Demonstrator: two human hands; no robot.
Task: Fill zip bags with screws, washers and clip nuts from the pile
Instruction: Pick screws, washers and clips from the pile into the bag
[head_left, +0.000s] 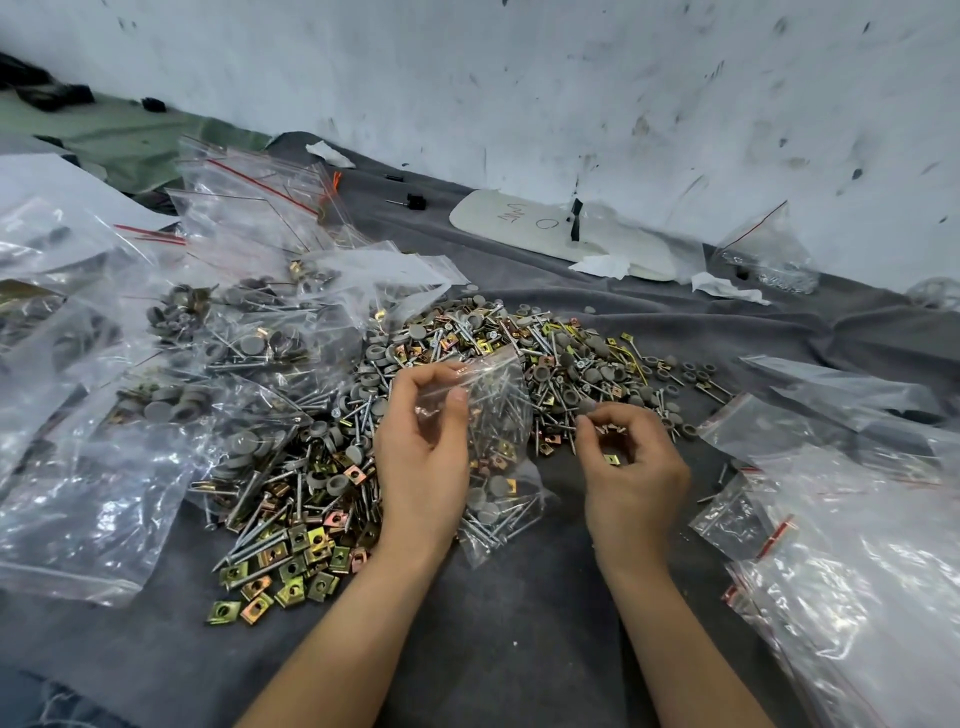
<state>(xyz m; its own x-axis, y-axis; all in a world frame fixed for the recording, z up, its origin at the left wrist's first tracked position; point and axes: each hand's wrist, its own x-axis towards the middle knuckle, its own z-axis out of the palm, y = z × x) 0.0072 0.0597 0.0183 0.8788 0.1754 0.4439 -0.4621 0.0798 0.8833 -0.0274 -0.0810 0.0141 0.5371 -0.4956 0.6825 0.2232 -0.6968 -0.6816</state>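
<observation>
2 hands working: left hand (421, 447) pinches bag (501, 376) mouth-up for loading, screws (493, 415) inside, right over pile (519, 338). Right hand (631, 462) curls round clip nuts (612, 459) beside it, likely next in.

Clear zip bag (493, 374) holding screws (501, 421), upright over pile (545, 343); clip nuts (612, 459) held

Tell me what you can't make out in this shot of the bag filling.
Head view, the only one:
Number of screws inside the zip bag that the left hand holds: crinkled, glaring plastic blurs them.
What the right hand pinches besides one clip nut: curled fingers cover it.
Writing on the white board: too small.
Filled bags at left: cut by the edge.
</observation>
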